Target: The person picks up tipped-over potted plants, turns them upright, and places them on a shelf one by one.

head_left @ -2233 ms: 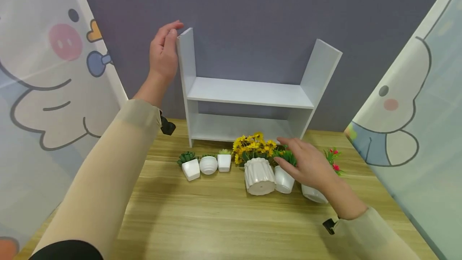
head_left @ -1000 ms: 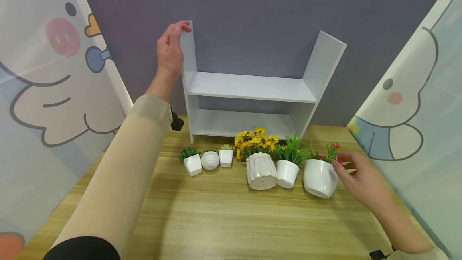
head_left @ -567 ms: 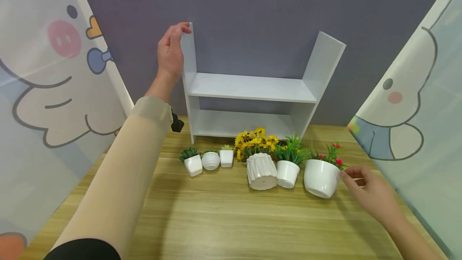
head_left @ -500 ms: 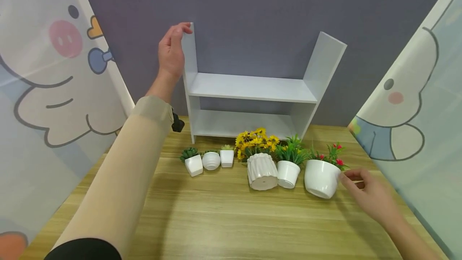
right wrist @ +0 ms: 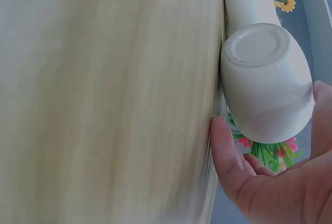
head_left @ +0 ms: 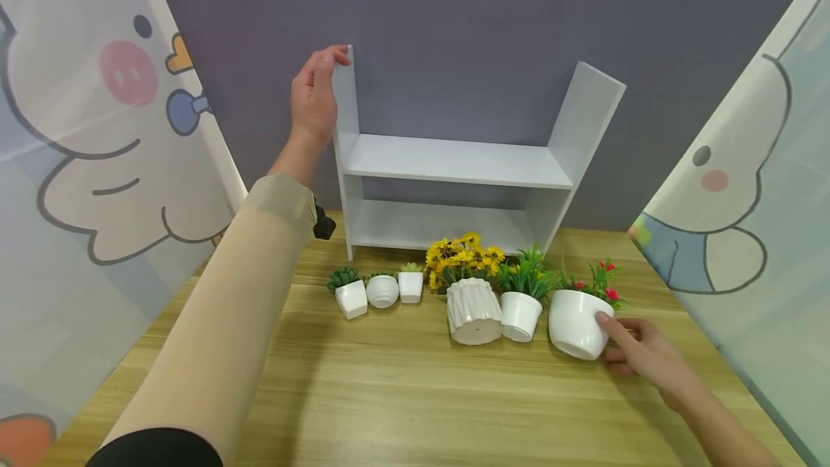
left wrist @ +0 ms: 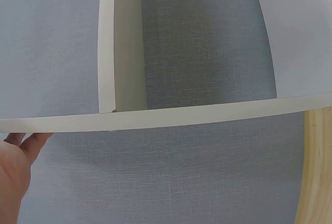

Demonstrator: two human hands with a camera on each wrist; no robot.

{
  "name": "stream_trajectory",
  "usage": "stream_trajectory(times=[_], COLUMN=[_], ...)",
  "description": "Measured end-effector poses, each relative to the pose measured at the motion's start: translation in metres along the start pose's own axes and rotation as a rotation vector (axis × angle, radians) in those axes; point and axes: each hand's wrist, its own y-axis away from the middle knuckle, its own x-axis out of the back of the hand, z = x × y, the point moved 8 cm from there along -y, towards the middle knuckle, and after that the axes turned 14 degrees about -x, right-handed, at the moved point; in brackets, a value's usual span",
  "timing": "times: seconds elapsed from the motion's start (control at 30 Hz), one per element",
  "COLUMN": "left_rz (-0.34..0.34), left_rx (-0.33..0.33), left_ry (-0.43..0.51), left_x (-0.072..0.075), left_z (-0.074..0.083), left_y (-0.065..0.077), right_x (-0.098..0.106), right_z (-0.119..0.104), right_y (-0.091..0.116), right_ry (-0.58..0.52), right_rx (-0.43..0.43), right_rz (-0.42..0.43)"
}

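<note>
At the row's right end, a white flowerpot [head_left: 576, 323] with green leaves and small red flowers lies on its side, its base towards me. My right hand [head_left: 648, 359] is at this pot, thumb against its wall. In the right wrist view, the fingers [right wrist: 223, 149] spread low beside the pot [right wrist: 267, 84], with a small gap. Up at the left, my left hand [head_left: 314, 96] holds the top of the white shelf's [head_left: 454, 159] left side panel, fingertips bent over its edge. The left wrist view shows fingers [left wrist: 36, 143] against the panel's outer face.
Left of the red-flowered pot lie a green grass plant's pot [head_left: 521, 316] and a ribbed pot [head_left: 474, 310] with yellow flowers [head_left: 463, 258]. Several small succulent pots [head_left: 382, 291] lie further left. They all lie on the wooden table [head_left: 402, 395] before the shelf.
My right hand has come from over the grass plant to the red-flowered pot's right side, its thumb now on the wall. My left hand's fingertips have bent over the panel top. The pots lie as before.
</note>
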Motion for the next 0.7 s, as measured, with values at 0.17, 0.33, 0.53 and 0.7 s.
stream_trajectory(times=[0.17, 0.33, 0.53, 0.7], left_rz=[-0.008, -0.009, 0.002, 0.015], left_rx=[-0.002, 0.001, -0.019, -0.031], left_ry=[-0.016, -0.024, -0.003, 0.017], left_x=[-0.001, -0.002, -0.004, -0.004], left_z=[0.000, 0.001, 0.002, 0.004], left_y=[0.001, 0.001, -0.001, -0.001], right_x=[-0.008, -0.014, -0.019, -0.022], right_z=[-0.005, -0.010, -0.010, -0.011], right_y=[-0.002, -0.002, -0.003, -0.005], right_ry=[-0.025, -0.037, -0.050, -0.087], right_rx=[-0.003, 0.003, 0.000, 0.003], right_rz=[-0.042, -0.075, -0.087, -0.104])
